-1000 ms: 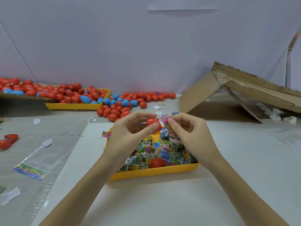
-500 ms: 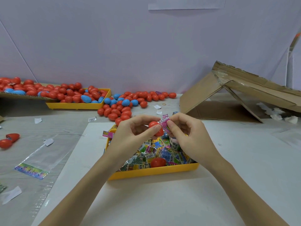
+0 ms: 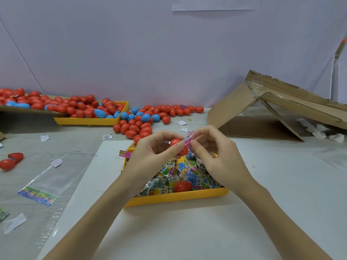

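The surface (image 3: 281, 184) carries a torn cardboard box (image 3: 272, 109) at the far right. Near the middle is a yellow tray (image 3: 176, 197) filled with small printed packets, with a red egg (image 3: 183, 186) lying among them. Above the tray the left hand (image 3: 150, 154) grips a red egg shell (image 3: 174, 142) between thumb and curled fingers. The right hand (image 3: 216, 156) pinches a pink packet (image 3: 188, 141) and holds it against the shell.
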A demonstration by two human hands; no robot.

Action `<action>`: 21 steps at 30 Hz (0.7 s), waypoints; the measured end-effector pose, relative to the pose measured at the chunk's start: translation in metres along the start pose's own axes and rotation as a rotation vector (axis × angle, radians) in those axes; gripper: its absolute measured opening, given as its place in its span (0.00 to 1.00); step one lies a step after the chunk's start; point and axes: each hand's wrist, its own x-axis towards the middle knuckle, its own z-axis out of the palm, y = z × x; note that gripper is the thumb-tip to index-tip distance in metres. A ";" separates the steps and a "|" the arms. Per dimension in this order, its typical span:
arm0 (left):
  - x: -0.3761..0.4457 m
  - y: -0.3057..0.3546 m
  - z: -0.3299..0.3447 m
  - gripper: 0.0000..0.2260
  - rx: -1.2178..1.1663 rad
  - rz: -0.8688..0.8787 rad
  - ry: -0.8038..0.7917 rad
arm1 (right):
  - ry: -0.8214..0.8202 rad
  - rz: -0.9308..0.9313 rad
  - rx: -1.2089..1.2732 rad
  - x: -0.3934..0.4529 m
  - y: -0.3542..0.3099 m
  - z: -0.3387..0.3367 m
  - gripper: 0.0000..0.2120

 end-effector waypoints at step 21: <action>-0.001 -0.005 0.004 0.13 -0.096 0.115 0.062 | -0.027 0.417 0.549 0.000 -0.010 0.002 0.19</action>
